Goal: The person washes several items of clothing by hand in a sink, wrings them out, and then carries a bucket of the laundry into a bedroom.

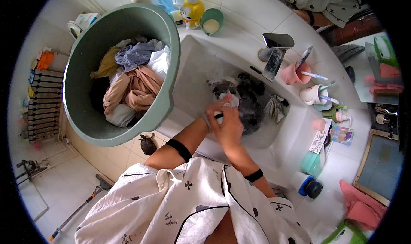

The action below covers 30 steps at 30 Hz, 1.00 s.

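Observation:
In the white sink basin (290, 138), my left hand (213, 114) and my right hand (229, 125) are together on a small wet white cloth (231, 99) with a dark part showing between the fingers. Dark wet clothes (253, 112) lie in cloudy water just beyond my hands, under the chrome faucet (274, 58). A grey cloth (274, 108) rests at their right. To the left of the basin stands a large green plastic tub (175, 80) holding a heap of clothes, among them a pinkish-brown garment (138, 86), a blue-grey one and a white one.
A yellow pump bottle (192, 11) and a green cup (212, 21) stand on the back ledge. Right of the faucet are a pink cup (295, 73) and a white cup (310, 94) with toothbrushes. A turtle (148, 144) is on the tiled floor. A blue-lidded jar (308, 184) lies on the right counter.

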Available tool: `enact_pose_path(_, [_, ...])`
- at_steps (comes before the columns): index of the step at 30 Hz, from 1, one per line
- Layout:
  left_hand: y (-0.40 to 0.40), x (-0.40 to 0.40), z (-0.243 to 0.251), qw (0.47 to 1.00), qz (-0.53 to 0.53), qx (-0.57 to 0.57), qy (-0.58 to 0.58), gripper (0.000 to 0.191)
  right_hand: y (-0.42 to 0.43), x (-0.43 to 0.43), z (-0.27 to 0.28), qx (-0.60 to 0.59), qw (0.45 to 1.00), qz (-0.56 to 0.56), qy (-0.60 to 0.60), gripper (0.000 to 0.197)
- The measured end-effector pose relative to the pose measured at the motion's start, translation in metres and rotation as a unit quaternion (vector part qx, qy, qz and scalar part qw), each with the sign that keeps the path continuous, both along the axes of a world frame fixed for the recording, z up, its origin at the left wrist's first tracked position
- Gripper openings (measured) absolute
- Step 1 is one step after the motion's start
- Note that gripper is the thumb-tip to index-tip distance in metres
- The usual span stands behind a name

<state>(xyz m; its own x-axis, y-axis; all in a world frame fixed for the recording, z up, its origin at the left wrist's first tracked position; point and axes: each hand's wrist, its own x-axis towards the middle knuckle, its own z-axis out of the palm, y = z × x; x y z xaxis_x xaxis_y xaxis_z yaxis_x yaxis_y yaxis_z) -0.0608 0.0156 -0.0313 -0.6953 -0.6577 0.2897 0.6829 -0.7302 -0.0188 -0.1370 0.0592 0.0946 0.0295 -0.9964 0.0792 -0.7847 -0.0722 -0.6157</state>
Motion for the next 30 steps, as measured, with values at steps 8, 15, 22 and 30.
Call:
enact_pose_path(8, [0.004,0.014,0.046,0.708,-0.114,0.058,-0.695,0.056,-0.035,-0.087,-0.084,0.217,0.96,-0.144,-0.101,0.038])
enact_pose_path(15, [0.004,0.048,0.025,0.513,0.018,-0.001,-0.858,0.072,-0.007,-0.07,-0.133,0.311,0.937,0.154,0.034,0.052])
enact_pose_path(22, [-0.001,0.053,0.055,0.524,0.06,-0.25,-0.812,0.088,-0.064,-0.07,-0.095,0.381,0.914,0.011,0.139,0.032])
enact_pose_path(30, [-0.025,0.033,0.076,0.545,0.077,-0.397,-0.734,0.09,-0.063,-0.058,0.098,0.063,0.953,0.252,-0.154,0.053])
